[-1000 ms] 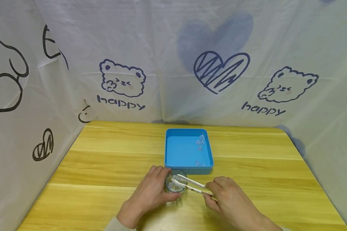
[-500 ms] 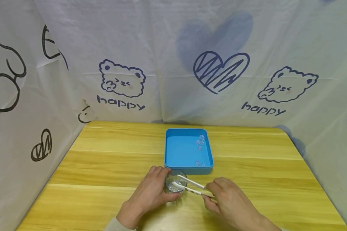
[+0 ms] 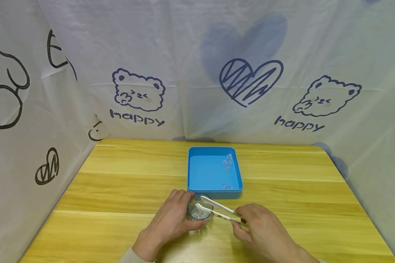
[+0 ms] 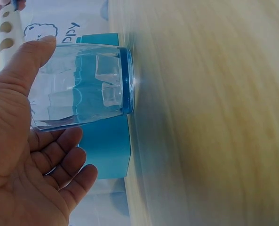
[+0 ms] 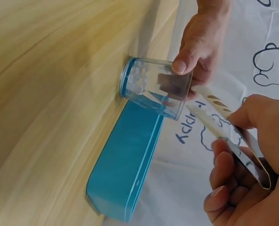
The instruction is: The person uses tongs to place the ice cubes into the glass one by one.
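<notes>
My left hand [image 3: 171, 215] holds a clear drinking glass [image 4: 90, 84] upright on the table, thumb on the near side and fingers around the far side. A couple of clear cubes [image 4: 112, 94], like ice, lie at the bottom of the glass. In my right hand [image 3: 263, 226] is a pair of tongs [image 3: 218, 206] with white tips and metal arms, gripped between thumb and fingers. The tips are spread apart with nothing between them, over the mouth of the glass. The right wrist view shows the tongs [image 5: 243, 157] angled toward the glass rim.
Just behind the glass stands a shallow blue tray [image 3: 202, 173]. Several clear cubes [image 3: 228, 160] lie along its right side, some at the back and others near the front. A wood-grain table [image 3: 125, 182] extends around, with printed white cloth [image 3: 191, 73] hanging behind and beside it.
A second ago a clear cube was between the tong tips at the glass mouth. It has since been let go into the glass, and the tongs have shifted slightly. The left hand keeps still.
</notes>
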`<state>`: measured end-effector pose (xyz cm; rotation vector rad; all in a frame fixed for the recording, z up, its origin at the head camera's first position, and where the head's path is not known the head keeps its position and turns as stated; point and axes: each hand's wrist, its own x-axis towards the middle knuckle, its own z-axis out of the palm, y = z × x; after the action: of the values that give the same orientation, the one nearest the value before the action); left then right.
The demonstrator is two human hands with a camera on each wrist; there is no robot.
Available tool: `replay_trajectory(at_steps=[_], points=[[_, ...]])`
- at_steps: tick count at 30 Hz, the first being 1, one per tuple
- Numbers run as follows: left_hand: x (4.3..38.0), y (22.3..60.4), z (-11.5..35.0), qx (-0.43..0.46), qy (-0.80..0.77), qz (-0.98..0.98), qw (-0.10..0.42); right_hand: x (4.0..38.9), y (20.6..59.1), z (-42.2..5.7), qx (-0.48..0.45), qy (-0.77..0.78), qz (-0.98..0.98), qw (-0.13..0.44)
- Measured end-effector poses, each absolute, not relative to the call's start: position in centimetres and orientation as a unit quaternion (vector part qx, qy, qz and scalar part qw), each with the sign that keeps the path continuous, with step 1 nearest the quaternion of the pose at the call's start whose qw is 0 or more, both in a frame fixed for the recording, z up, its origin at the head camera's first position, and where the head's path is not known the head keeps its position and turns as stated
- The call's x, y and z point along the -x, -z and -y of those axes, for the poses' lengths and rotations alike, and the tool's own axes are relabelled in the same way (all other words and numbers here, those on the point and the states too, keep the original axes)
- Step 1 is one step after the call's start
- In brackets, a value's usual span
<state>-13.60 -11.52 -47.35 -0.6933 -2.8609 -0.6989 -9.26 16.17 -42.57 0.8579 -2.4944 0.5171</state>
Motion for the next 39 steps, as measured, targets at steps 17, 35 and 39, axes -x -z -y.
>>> replay_trajectory(at_steps=[17,35,39], points=[[13.6,46.9,11.5,0.211,0.246,0.946,0.023,13.2,42.0,-19.1,-0.243,-0.161,0.903,0.316],[13.6,47.0,11.5,0.213,0.237,0.948,0.025,15.7,41.1,-20.5,-0.199,-0.131,0.949,0.205],[13.5,47.0,11.6,0.212,0.238,0.948,0.028,16.1,40.2,-20.5,-0.210,-0.116,0.956,0.170]])
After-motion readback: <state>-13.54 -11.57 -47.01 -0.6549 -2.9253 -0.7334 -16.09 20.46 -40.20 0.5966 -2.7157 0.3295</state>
